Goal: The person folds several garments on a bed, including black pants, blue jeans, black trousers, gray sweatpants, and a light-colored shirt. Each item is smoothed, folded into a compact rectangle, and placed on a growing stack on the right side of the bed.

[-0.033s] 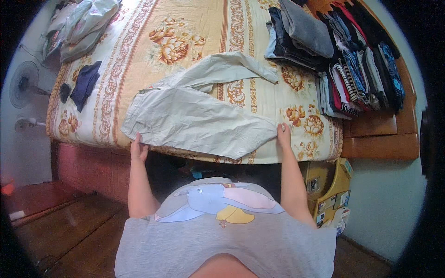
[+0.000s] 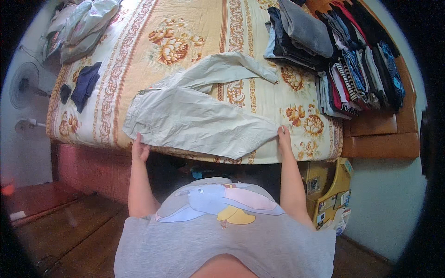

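Pale off-white trousers [image 2: 194, 118] lie spread across the bed, waist to the left and legs to the right. One leg is angled away from the other, its end near the folded stacks. My left hand [image 2: 140, 149] pinches the near corner of the waistband, fingers partly hidden by the cloth. At the other end, my right hand [image 2: 283, 139] is closed on the hem of the near leg. Wrinkles run along the cloth, and the near leg's edge reaches the edge of the bed.
The bed [image 2: 185, 23] has a floral cover. Folded jeans and grey clothes [image 2: 306, 32] are stacked at the far right, beside rows of folded clothes [image 2: 357, 78]. Dark blue cloth [image 2: 85, 85] lies left, near a fan [image 2: 25, 85]. A yellow shelf [image 2: 329, 190] stands near right.
Hardly anything differs. The waistband corner and my left hand have shifted very slightly to the right; my right hand stays at the hem.
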`<action>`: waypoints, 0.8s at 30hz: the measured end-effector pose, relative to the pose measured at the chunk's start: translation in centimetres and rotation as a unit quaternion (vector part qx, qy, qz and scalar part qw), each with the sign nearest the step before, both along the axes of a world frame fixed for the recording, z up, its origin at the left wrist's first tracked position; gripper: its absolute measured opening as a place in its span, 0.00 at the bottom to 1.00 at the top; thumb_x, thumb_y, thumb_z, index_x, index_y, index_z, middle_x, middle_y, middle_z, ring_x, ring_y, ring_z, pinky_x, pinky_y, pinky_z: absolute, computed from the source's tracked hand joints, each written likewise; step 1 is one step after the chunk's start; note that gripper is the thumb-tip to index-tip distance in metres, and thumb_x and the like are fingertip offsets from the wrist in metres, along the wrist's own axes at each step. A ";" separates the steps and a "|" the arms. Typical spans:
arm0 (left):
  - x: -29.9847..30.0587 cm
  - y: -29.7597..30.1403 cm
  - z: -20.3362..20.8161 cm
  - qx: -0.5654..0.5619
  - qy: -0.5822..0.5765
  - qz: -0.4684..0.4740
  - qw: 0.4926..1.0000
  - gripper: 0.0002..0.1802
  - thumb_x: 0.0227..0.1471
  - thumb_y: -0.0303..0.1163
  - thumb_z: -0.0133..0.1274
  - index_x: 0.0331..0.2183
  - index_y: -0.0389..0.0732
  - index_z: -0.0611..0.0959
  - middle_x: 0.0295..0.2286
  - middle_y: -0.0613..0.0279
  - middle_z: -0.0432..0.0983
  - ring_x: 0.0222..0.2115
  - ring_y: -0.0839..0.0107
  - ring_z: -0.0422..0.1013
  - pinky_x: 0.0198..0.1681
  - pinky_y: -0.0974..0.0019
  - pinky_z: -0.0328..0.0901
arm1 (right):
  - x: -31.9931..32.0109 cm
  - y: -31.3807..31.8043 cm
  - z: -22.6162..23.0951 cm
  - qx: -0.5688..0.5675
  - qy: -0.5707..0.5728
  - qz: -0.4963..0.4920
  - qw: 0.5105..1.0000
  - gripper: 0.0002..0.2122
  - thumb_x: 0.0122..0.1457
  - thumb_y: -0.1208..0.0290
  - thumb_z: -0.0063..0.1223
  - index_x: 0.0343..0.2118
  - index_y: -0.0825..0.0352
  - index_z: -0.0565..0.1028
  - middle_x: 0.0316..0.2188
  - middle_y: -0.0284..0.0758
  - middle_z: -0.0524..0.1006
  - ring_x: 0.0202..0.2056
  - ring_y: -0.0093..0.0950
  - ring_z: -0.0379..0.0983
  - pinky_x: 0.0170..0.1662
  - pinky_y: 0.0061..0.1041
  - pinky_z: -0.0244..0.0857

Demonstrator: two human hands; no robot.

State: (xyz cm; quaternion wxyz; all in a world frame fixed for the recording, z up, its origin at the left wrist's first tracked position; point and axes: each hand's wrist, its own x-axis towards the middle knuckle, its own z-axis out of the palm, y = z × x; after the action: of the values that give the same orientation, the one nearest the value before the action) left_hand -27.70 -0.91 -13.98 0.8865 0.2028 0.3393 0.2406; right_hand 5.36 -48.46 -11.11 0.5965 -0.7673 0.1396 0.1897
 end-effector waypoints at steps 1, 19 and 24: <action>0.6 -0.6 0.2 -0.006 0.001 0.000 1.000 0.26 0.52 0.36 0.49 0.51 0.39 0.63 0.49 0.57 0.63 0.49 0.60 0.61 0.53 0.56 0.56 | -0.6 -0.8 -0.5 0.107 0.025 0.010 0.994 0.22 0.53 0.70 0.50 0.50 0.69 0.61 0.47 0.40 0.66 0.48 0.35 0.63 0.51 0.31 0.56; 5.0 -14.0 0.4 -0.054 0.116 -0.123 0.984 0.29 0.54 0.51 0.39 0.50 0.40 0.62 0.47 0.54 0.63 0.47 0.57 0.62 0.51 0.52 0.58 | 6.4 3.4 15.1 -0.431 -0.188 0.161 0.868 0.30 0.47 0.56 0.54 0.48 0.73 0.61 0.38 0.43 0.73 0.37 0.34 0.71 0.43 0.28 0.63; 3.9 -13.7 0.9 -0.044 0.065 -0.143 0.987 0.30 0.51 0.51 0.45 0.49 0.41 0.66 0.45 0.56 0.67 0.45 0.58 0.64 0.45 0.55 0.62 | 6.9 -4.3 9.2 -0.105 0.091 0.177 0.974 0.21 0.53 0.58 0.48 0.44 0.70 0.65 0.37 0.38 0.75 0.37 0.31 0.72 0.40 0.29 0.65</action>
State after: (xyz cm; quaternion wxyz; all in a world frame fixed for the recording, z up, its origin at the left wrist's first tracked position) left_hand -23.77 -14.58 -13.08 0.8958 0.2253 0.3742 0.0821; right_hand 12.31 -52.78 -1.93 0.4546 -0.8176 0.0742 0.3454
